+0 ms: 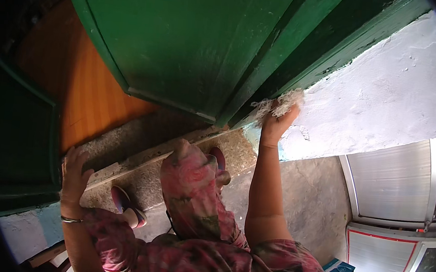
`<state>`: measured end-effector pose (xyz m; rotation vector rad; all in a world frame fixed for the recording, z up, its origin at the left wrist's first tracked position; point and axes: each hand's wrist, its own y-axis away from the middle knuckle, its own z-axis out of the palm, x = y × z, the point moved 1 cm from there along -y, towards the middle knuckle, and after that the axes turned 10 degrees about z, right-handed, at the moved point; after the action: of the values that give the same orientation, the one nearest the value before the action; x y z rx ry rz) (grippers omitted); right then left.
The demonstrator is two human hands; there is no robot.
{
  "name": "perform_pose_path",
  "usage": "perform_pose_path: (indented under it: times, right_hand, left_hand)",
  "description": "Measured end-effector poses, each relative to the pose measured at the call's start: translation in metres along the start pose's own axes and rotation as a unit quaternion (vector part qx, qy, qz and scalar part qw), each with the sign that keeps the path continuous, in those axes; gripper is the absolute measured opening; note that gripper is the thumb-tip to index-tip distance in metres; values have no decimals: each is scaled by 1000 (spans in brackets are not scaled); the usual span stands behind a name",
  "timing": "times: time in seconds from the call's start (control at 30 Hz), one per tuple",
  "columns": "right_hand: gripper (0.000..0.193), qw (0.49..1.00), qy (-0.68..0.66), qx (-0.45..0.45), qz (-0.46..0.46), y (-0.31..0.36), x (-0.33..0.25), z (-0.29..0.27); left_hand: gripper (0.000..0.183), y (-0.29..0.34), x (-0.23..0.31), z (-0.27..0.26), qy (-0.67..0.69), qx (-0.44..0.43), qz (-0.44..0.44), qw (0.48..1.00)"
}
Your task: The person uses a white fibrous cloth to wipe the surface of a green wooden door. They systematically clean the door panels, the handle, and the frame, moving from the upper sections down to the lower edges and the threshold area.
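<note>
Through the head view I saw the right hand gripping a pale, stringy cloth at the lower end of the green door frame, beside the white wall. The left hand, fingers spread, was by a dark green door leaf; I couldn't tell whether they touched. Orange flooring showed beyond the threshold.

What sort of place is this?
Probably a home's entrance: a green door stands open, showing an orange floor beyond a worn threshold, with a white wall alongside.
</note>
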<state>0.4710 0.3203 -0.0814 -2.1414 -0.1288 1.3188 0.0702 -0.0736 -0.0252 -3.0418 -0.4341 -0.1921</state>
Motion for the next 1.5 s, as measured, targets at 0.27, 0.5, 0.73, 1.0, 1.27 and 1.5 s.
perform_pose_path:
  times: [0.27, 0.5, 0.73, 1.0, 1.27, 1.5]
  right_hand:
    - [28, 957, -1, -127, 259, 28, 52, 3]
    - [30, 991, -114, 43, -47, -72, -98, -42]
    - [31, 986, -163, 30, -11, -44, -52, -16]
    - [41, 991, -131, 2, 28, -27, -37, -21]
    - [53, 910, -99, 211, -342, -79, -175, -102]
    - [32, 801, 377, 81, -459, -106, -199, -77]
  left_hand:
    - [51, -2, -6, 2, 2, 18, 13, 1000]
    - [52, 2, -20, 15, -7, 17, 31, 999]
    - [53, -3, -10, 5, -23, 24, 35, 999]
    - [52, 4, -12, 1, -9, 46, 5, 999]
    - [53, 16, -17, -1, -6, 41, 2, 999]
    - [55, 6, -7, 0, -5, 23, 21, 999]
